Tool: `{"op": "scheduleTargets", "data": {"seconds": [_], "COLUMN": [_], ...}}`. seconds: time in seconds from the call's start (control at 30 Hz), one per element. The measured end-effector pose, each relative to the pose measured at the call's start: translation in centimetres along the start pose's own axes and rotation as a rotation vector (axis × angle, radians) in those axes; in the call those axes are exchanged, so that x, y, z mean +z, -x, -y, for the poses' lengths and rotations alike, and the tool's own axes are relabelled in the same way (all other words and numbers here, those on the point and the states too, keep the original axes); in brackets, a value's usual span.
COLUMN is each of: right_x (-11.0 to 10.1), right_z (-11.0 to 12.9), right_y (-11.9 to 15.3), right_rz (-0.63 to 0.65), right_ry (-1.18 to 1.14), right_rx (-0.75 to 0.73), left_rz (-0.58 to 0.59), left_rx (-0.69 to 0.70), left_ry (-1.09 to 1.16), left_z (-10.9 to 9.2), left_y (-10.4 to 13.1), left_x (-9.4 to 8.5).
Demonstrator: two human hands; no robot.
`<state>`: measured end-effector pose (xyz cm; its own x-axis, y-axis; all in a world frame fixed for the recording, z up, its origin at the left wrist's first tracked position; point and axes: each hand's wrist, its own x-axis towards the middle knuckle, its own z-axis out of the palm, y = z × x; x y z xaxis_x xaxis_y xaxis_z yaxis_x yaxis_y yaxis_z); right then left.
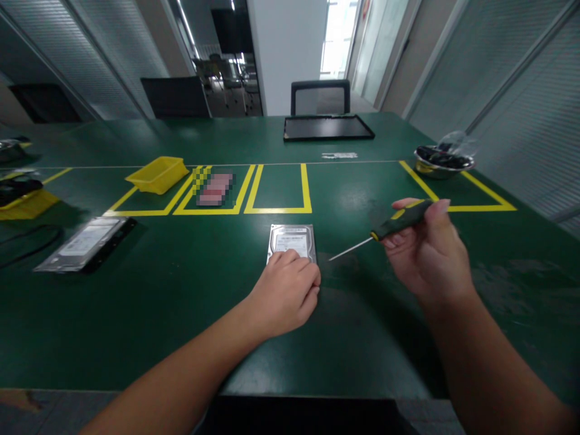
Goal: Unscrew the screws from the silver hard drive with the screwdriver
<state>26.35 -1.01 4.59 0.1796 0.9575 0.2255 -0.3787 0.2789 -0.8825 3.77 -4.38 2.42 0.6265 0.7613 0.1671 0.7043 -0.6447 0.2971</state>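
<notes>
right-hand grip (430, 260), head view: closed round screwdriver (403, 220), dark handle with yellow marks, tip just right of hard drive (292, 235). left-hand grip (290, 287): curled over drive's near end; fingertips hidden, cannot tell if pinching. drive: label up, flat on green worktop (181, 338), before yellow tape outlines (281, 211).

Hands: 2 on my feed, L hand (290, 290) + R hand (428, 257)
Screwdriver (403, 220): 1
Hard drive (292, 234): 1
Labelled metal unit (90, 240): 1, can't ID from here
Yellow trays (158, 178): 2 I can see
Metal bowls (437, 171): 1 def., poss. 1 more, cut off at L edge
Black-framed panel (328, 128): 1
White strip (339, 156): 1
Pixelated item (216, 189): 1
Tape outlines (307, 190): I make it 4 + pt. of another, far L
Chairs (177, 98): 3 by counter (181, 338); next rm's too small to count
</notes>
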Motion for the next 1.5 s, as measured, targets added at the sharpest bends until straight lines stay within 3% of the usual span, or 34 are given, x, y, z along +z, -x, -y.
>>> {"op": "scheduleTargets", "data": {"seconds": [0.33,0.63,1.5], "right_x": [0.1,-0.3,-0.2], "right_z": [-0.5,-0.8,-0.6], "right_y": [1.1,1.6,1.8], "right_rz": [0.211,0.292,0.35], "right_ry": [0.201,0.366,0.469], "right_rx": [0.0,-0.038,-0.101], "left_rz": [-0.008,-0.009,-0.013], "left_rx": [-0.01,-0.016,-0.031], "left_ry": [0.009,0.019,-0.002], "left_z": [0.0,0.1,0.1], "left_y": [0.0,0.0,-0.1], "left_x": [0.1,0.1,0.1]}}
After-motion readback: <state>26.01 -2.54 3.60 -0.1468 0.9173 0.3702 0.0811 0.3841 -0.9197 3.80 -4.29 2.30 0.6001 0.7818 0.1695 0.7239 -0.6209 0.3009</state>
